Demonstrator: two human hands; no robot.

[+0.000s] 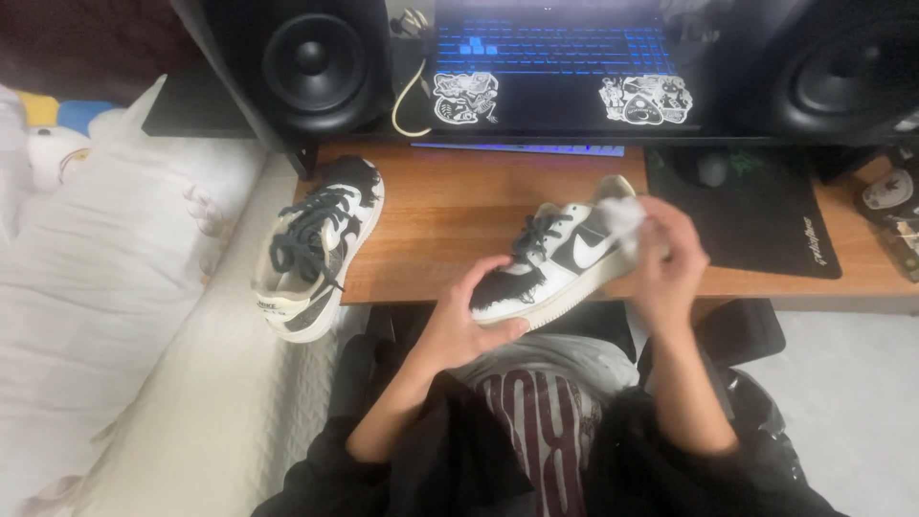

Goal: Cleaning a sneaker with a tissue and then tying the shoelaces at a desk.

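My left hand [469, 321] grips the toe end of a black and white sneaker [555, 258], holding it up over my lap at the desk's front edge. My right hand [665, 258] is closed on a small white cloth [622, 215] and presses it against the sneaker's heel side. A second black and white sneaker [316, 249] with black laces lies at the left corner of the wooden desk [450, 206], its toe hanging over the edge toward the bed.
A laptop with a lit blue keyboard [550, 57] sits between two black speakers [311, 62] [842, 72]. A black mouse pad [756, 211] with a mouse lies at right. A white bed [105, 287] fills the left.
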